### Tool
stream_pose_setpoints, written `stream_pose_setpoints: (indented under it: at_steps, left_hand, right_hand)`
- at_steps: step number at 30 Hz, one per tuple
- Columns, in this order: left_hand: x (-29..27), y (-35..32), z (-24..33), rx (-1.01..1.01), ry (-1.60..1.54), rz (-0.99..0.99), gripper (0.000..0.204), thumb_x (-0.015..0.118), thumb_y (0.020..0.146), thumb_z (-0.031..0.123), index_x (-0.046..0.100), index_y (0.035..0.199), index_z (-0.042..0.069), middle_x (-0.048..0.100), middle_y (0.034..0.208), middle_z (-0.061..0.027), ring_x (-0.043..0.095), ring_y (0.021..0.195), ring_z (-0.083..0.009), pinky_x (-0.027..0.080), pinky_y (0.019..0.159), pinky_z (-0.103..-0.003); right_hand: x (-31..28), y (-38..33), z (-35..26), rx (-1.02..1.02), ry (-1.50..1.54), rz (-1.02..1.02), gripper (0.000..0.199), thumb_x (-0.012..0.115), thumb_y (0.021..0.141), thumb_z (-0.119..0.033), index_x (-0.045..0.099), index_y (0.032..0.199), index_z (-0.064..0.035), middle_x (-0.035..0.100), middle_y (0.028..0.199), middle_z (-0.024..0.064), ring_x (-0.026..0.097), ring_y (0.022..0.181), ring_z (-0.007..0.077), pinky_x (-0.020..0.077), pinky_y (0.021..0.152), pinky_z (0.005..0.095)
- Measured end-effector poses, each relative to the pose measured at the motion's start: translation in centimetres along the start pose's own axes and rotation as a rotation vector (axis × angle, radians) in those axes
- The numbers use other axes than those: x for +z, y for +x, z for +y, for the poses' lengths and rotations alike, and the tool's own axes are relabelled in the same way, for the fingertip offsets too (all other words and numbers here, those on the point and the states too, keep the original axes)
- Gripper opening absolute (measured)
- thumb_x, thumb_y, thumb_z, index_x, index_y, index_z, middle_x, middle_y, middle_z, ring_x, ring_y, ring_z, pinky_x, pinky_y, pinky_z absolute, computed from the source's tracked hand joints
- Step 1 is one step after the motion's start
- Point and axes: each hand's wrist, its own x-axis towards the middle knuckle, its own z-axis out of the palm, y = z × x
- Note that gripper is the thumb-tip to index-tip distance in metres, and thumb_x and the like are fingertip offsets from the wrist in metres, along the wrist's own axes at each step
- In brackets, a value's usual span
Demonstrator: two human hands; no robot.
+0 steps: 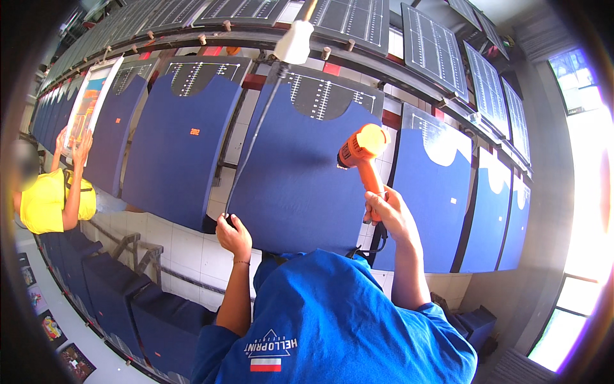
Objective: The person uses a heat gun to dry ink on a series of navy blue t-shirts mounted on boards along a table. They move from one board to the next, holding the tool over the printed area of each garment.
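My right hand [395, 216] grips the handle of an orange heat gun [364, 146]. Its dark nozzle points left, over a small print on the navy fabric piece [288, 182] in front of me, and covers part of that print. At the left side of the same piece, my left hand [235, 238] pinches a dark power cord [254, 131]. From those fingers the cord runs up to a white socket block [293, 43] hanging above the far edge. Under the fabric lies a dark board with white ruler marks [324, 96], bare at the neckline cutout.
More navy pieces [176, 147] on boards line both sides, several with small orange or pale prints. A metal rail [256, 43] runs behind them. At left a person in yellow [48, 201] holds a framed printing screen [96, 96]. A bright window [585, 192] stands at right.
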Motion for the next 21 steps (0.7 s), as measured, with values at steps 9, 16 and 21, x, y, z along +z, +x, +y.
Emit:
stream_pose_setpoints:
  at_steps: [9, 16, 21]
  left_hand:
    - [0.4, 0.0, -0.7, 0.011, -0.012, 0.019, 0.034, 0.054, 0.097, 0.029, 0.054, 0.119, 0.004, 0.064, 0.106, -0.0185, 0.061, 0.097, -0.0383, 0.046, 0.082, -0.048]
    - [0.3, 0.0, -0.3, 0.008, -0.027, 0.039, 0.030, 0.058, 0.095, 0.025, 0.056, 0.114, 0.002, 0.064, 0.104, -0.0180, 0.061, 0.097, -0.0371, 0.047, 0.083, -0.047]
    - [0.2, -0.3, -0.4, -0.001, -0.028, 0.046, 0.031, 0.057, 0.095, 0.025, 0.056, 0.116, 0.002, 0.065, 0.105, -0.0173, 0.061, 0.098, -0.0365, 0.047, 0.084, -0.047]
  right_hand:
    - [-0.6, -0.2, -0.2, 0.037, 0.063, 0.014, 0.028, 0.064, 0.093, -0.029, 0.055, 0.091, -0.0027, 0.057, 0.071, 0.0014, 0.061, 0.062, 0.0105, 0.0481, 0.055, 0.0250]
    - [-1.1, -0.3, 0.5, 0.040, 0.033, 0.027, 0.027, 0.063, 0.093, -0.028, 0.056, 0.091, -0.0023, 0.057, 0.072, 0.0015, 0.060, 0.062, 0.0106, 0.0481, 0.055, 0.0253]
    - [-1.4, -1.0, 0.2, 0.057, 0.049, 0.051, 0.027, 0.063, 0.093, -0.028, 0.056, 0.090, -0.0021, 0.058, 0.072, 0.0021, 0.061, 0.062, 0.0106, 0.0482, 0.055, 0.0252]
